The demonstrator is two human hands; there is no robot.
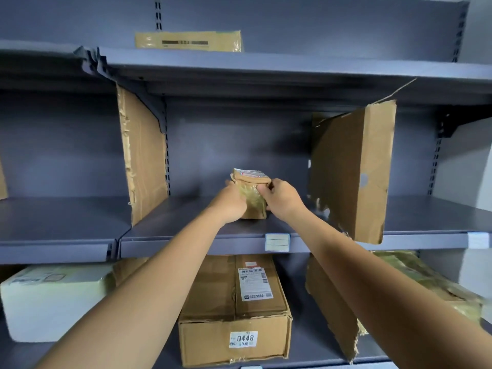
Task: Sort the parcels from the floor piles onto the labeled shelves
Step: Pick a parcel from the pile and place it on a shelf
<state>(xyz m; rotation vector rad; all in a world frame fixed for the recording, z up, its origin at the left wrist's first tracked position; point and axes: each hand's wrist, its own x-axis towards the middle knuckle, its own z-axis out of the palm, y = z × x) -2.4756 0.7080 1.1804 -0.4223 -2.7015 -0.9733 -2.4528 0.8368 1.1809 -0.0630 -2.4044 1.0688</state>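
Note:
A small brown taped parcel (253,182) with a label on its top stands upright on the middle grey shelf (186,230). My left hand (231,203) grips its left side and my right hand (281,199) grips its right side. Both arms reach forward over the shelf's front edge. The parcel's lower front is partly hidden by my fingers. A blank shelf label (277,242) sits on the shelf lip just below the parcel.
Torn cardboard dividers stand left (143,155) and right (351,171) of the parcel. Below lie a brown box marked 0448 (234,310), a white foam box (50,302) and a taped parcel (431,280). A flat box (187,41) lies on the top shelf.

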